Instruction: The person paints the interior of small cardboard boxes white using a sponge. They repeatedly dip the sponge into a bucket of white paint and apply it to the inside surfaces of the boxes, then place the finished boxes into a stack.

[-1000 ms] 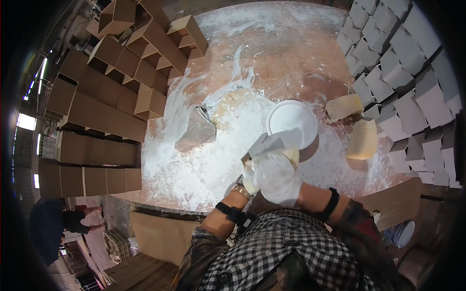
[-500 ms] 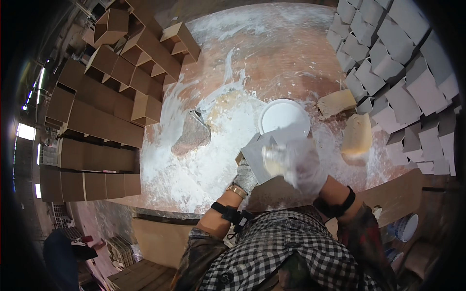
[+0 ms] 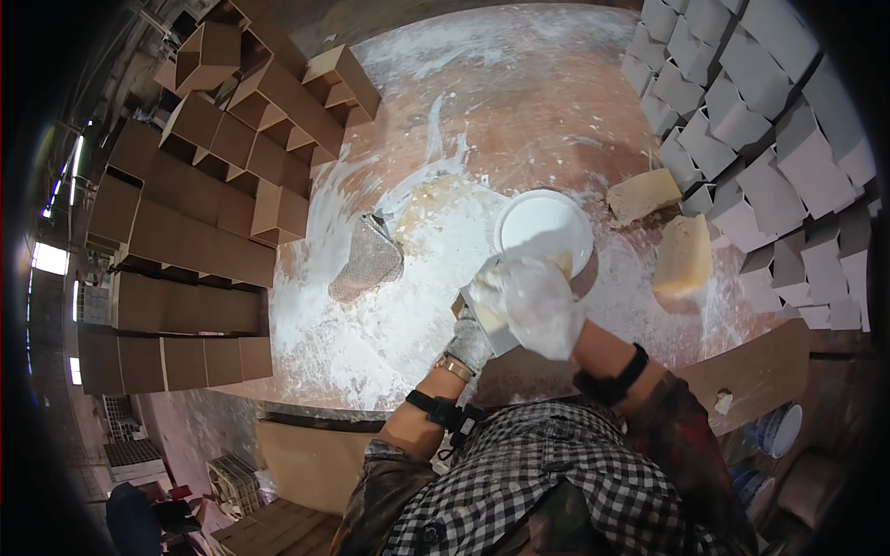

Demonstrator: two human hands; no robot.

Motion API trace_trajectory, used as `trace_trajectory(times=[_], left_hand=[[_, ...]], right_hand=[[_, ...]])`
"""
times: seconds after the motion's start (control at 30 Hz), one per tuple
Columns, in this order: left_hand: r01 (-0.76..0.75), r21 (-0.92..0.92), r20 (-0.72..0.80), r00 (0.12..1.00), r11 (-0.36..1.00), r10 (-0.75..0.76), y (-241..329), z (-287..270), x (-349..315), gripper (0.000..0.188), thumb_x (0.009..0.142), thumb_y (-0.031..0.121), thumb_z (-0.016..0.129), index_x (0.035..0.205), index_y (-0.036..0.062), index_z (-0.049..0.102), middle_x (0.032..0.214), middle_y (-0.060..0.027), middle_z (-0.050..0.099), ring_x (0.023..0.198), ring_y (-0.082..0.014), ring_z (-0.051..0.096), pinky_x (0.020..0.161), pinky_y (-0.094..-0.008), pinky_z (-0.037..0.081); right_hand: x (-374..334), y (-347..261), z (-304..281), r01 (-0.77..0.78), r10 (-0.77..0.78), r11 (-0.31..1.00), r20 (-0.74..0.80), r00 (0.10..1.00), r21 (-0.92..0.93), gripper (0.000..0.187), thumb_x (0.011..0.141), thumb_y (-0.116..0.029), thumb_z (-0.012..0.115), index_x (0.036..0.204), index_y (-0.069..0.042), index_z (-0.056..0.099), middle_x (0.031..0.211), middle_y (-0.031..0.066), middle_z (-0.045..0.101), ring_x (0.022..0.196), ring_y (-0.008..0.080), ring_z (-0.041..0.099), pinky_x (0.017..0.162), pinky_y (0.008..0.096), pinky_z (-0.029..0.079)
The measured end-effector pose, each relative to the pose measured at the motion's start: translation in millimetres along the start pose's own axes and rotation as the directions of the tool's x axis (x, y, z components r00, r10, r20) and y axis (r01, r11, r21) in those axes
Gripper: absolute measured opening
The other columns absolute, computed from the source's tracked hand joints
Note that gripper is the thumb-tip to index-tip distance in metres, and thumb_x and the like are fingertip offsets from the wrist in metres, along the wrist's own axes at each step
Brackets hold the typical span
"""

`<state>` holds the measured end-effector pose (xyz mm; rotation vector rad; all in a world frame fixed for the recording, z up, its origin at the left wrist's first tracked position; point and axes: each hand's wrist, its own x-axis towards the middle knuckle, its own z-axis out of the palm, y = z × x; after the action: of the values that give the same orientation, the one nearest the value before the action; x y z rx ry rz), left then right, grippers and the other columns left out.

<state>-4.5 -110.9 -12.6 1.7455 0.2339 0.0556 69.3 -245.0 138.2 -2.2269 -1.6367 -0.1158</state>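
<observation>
A small cardboard box [image 3: 495,331] with a grey-white coated face is tilted near the table's front edge. My left hand [image 3: 469,345], in a knitted glove smeared with white, grips its left side; some fingers are hidden. My right hand [image 3: 538,308], in a whitish glove, is closed over the box's upper right part and hides much of that face. A bit of yellowish sponge [image 3: 562,263] peeks out by its fingers. Just beyond stands a round white tub [image 3: 528,221] holding white material.
Two yellow sponge blocks [image 3: 642,196] lie right of the tub. A mesh cloth pad [image 3: 369,259] rests on the white-smeared table [image 3: 501,102]. Brown open boxes [image 3: 190,208] are stacked at left, grey-white ones [image 3: 742,120] at right. A cardboard sheet [image 3: 751,375] lies along the front right edge.
My right hand has moved slightly left across the box's face, now covering more of it. My left hand keeps its grip on the box in nearly the same place.
</observation>
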Motion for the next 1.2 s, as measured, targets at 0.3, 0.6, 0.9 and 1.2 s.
trace_trajectory(times=[0.3, 0.6, 0.9, 1.2], left_hand=[[0.161, -0.282, 0.202, 0.974, 0.946, -0.106, -42.9, 0.0, -6.6, 0.031, 0.089, 0.021, 0.052, 0.115, 0.0038, 0.055, 0.107, -0.0097, 0.060, 0.091, -0.0196, 0.058, 0.075, -0.0300, 0.051], [0.023, -0.116, 0.191, 0.982, 0.993, 0.000, -9.4, -2.7, -7.3, 0.033, 0.090, 0.021, 0.051, 0.118, 0.0043, 0.052, 0.110, -0.0095, 0.059, 0.093, -0.0204, 0.058, 0.077, -0.0307, 0.051], [0.021, -0.265, 0.165, 0.986, 0.964, 0.023, 3.2, -0.3, -2.2, 0.035, 0.091, 0.022, 0.050, 0.122, 0.0048, 0.050, 0.113, -0.0093, 0.058, 0.095, -0.0213, 0.057, 0.080, -0.0314, 0.051], [0.044, -0.080, 0.119, 0.992, 0.996, -0.034, -37.8, -2.6, -14.4, 0.049, 0.093, 0.033, 0.048, 0.135, 0.0091, 0.039, 0.132, -0.0088, 0.048, 0.116, -0.0247, 0.049, 0.096, -0.0333, 0.042]], right_hand=[[-79.4, -27.4, -16.5, 0.025, -0.008, 0.985, -0.102, 0.995, 0.169, 0.026, 0.074, -0.019, 0.062, 0.098, -0.010, 0.066, 0.089, 0.0091, 0.066, 0.077, 0.0257, 0.062, 0.065, 0.0367, 0.049], [-90.5, -16.3, -16.5, -0.054, 0.066, 0.992, -0.107, 0.992, 0.115, 0.021, 0.077, -0.012, 0.063, 0.097, -0.010, 0.068, 0.086, 0.0081, 0.067, 0.073, 0.0251, 0.064, 0.061, 0.0368, 0.050], [-51.0, -8.8, -32.5, 0.019, 0.019, 0.977, -0.177, 0.984, 0.211, 0.022, 0.078, -0.009, 0.059, 0.099, -0.009, 0.066, 0.084, 0.0092, 0.066, 0.070, 0.0245, 0.062, 0.060, 0.0356, 0.049], [26.3, -6.8, 4.8, -0.128, 0.132, 0.991, -0.076, 0.988, 0.046, 0.024, 0.067, -0.017, 0.059, 0.087, -0.005, 0.064, 0.074, 0.0142, 0.062, 0.069, 0.0295, 0.060, 0.066, 0.0416, 0.045]])
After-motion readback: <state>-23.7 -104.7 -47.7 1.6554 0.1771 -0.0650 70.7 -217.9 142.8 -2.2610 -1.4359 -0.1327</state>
